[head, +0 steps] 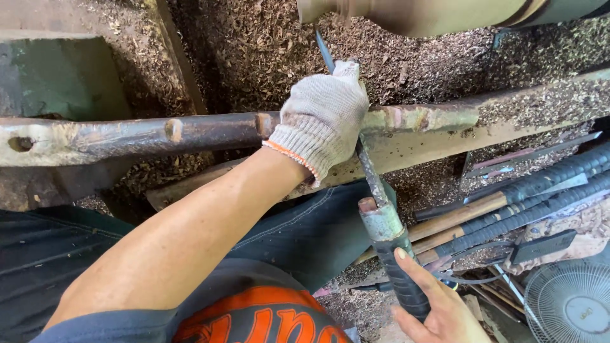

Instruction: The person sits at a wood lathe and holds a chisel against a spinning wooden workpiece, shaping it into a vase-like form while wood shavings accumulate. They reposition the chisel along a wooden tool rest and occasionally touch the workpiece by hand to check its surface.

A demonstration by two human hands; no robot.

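We grip the long chisel (372, 184), stiff and heavy steel, gloved left hand (323, 117) clamped near its blade on the rail (140, 136), bare right hand (438, 305) wrapped round its grippy taped handle.

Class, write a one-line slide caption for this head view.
Gloved left hand steadies a turning chisel on the rest bar; bare right hand grips its handle.
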